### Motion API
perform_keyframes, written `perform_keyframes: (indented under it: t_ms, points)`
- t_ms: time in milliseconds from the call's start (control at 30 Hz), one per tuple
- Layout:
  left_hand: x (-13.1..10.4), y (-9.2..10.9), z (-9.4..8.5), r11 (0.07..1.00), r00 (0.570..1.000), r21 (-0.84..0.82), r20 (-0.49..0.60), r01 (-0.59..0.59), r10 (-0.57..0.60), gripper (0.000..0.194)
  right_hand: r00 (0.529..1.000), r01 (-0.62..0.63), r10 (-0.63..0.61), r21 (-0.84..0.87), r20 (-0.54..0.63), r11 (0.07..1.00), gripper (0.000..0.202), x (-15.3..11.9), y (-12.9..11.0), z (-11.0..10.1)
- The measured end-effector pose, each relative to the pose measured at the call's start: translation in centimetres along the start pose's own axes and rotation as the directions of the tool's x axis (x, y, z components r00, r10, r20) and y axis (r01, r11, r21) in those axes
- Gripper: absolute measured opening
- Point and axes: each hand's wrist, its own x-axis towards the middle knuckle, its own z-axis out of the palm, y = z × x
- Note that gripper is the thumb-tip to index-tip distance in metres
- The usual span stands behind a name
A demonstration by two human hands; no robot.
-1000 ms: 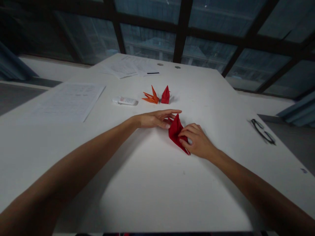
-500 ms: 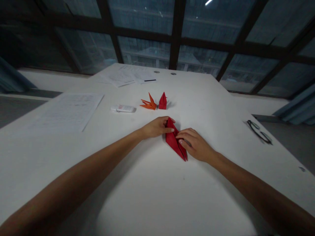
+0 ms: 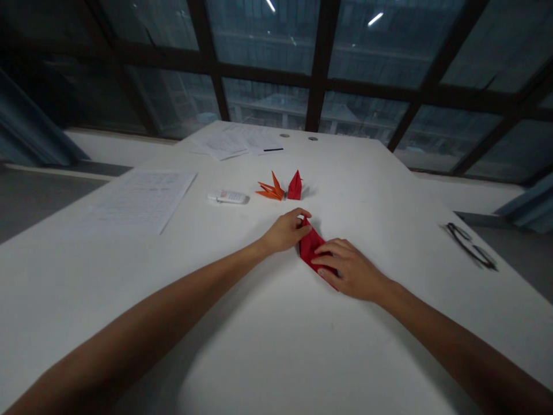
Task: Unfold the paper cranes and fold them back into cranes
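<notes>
While the red folded paper [image 3: 307, 245] sits on the white table [image 3: 276, 346] between the 2 hands, we see its upper point pinched between the thumb and a bent finger of the left hand [image 3: 286, 231], and its lower part covered by the spread fingers of the right hand [image 3: 352, 271]; we cannot tell whether any of those right fingers grip the underside. To our judgement, the main risk lies in the layers: if the 2 hands pull unevenly, they could slide over each other and leave a crooked crease, and hard pressure from the right fingertips could flatten a fold in the wrong place. A tight pinch might also bend or tear the narrow point. Just beyond the left hand stand 2 finished-looking pieces, a red origami figure [image 3: 295, 188] and a spiky orange origami figure [image 3: 273, 191], which a careless knuckle could tip over. Left of them lies a white tube [image 3: 231, 197] with reddish and dark lettering, too small for us to read. On the printed sheet [image 3: 142, 196] and the farther papers [image 3: 237, 142] we make out rows of print but no words, and we find no legible brand anywhere, nor on the black-framed glasses [image 3: 472, 246].
</notes>
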Motion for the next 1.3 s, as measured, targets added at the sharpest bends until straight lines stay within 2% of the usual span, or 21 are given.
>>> perform_keyframes:
  t_ms: [167,233,333,400,467,600,733,800,867,1000,1133,1233,1300]
  points:
    - [-0.3,0.5,0.0,0.997,0.999,0.073,-0.050,-0.010,0.013,0.025,1.000,-0.015,0.015,0.028,-0.016,0.999,0.023,-0.1,0.1,0.2]
    - [-0.5,0.7,0.0,0.997,0.999,0.073,-0.044,-0.020,0.023,0.025,0.990,-0.079,0.085,0.058,-0.110,0.995,0.025,-0.2,0.4,0.4]
    - [-0.8,1.0,0.1,0.999,1.000,0.044,-0.014,-0.025,0.025,0.027,0.928,-0.227,0.251,0.114,-0.275,0.967,0.034,-0.2,1.2,0.8]
    - [-1.0,1.2,0.4,0.999,0.999,0.024,0.004,-0.036,0.036,0.029,0.904,-0.297,0.328,0.151,-0.273,0.943,0.040,-0.2,1.7,0.9]
    - [-1.1,1.2,0.6,0.998,0.998,0.009,0.015,-0.057,0.056,0.029,0.912,-0.323,0.351,0.158,-0.213,0.933,0.032,-0.1,2.0,0.9]
    - [-1.0,1.0,0.9,0.997,0.997,-0.026,0.032,-0.076,0.076,0.032,0.918,-0.339,0.363,0.161,-0.157,0.927,0.010,0.2,1.9,0.7]
    - [-0.9,0.5,0.9,0.993,0.994,0.030,-0.006,-0.111,0.111,0.037,0.888,-0.360,0.411,0.243,-0.207,0.901,0.007,0.5,1.8,0.6]
    - [-0.9,0.4,1.0,0.990,0.991,0.055,-0.035,-0.126,0.128,0.045,0.877,-0.364,0.423,0.262,-0.226,0.894,0.006,0.5,1.8,0.6]
    - [-1.0,0.4,1.0,0.981,0.980,0.117,-0.109,-0.156,0.168,0.054,0.864,-0.373,0.442,0.286,-0.240,0.883,0.003,0.5,2.0,0.7]
    - [-1.0,0.6,1.2,0.982,0.976,0.144,-0.166,-0.119,0.143,0.056,0.817,-0.382,0.507,0.400,-0.276,0.833,0.007,0.4,2.3,0.7]
    - [-1.1,0.9,1.2,0.990,0.986,0.082,-0.113,-0.112,0.121,0.052,0.779,-0.341,0.548,0.528,-0.305,0.778,0.014,0.4,2.8,0.9]
    - [-1.4,1.2,1.3,0.993,0.993,-0.035,-0.040,-0.110,0.109,0.053,0.776,-0.300,0.549,0.585,-0.309,0.754,0.018,0.4,3.1,1.0]
    - [-1.6,1.6,1.4,0.982,0.992,-0.142,-0.031,-0.125,0.122,0.056,0.783,-0.272,0.537,0.603,-0.314,0.749,0.021,0.5,3.1,1.1]
